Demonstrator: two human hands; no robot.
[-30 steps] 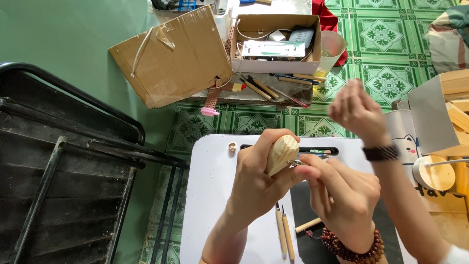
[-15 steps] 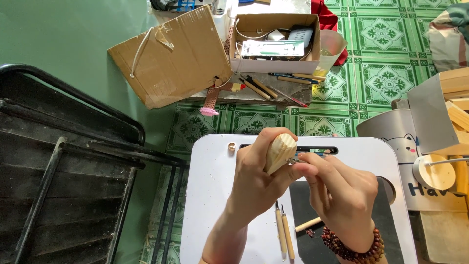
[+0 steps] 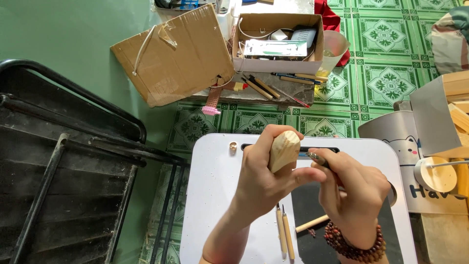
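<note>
1. The left hand [image 3: 261, 183] has its grip wrapped tight around a pale, faceted wooden piece [image 3: 284, 150], held up over the white counter [image 3: 215, 195] with its pointed end toward 6 o'clock. A firm hold of this kind looks right for carving; I would keep the thumb below the cut.
2. The right hand [image 3: 354, 195], at 3 o'clock of the piece, pinches a slim carving tool [image 3: 316, 157] between its fingertips, with the tip at the wood's side. Short, shallow strokes directed away from the left fingers seem safest.
3. Two spare wooden-handled tools [image 3: 284, 234] lie on the counter at 6 o'clock of the piece, with a short dowel [image 3: 312, 223] beside them on the dark mat [image 3: 312, 205]. Elbows should stay clear of them.
4. A cardboard box [image 3: 278, 41] sits on the floor at 12 o'clock, well apart.
</note>
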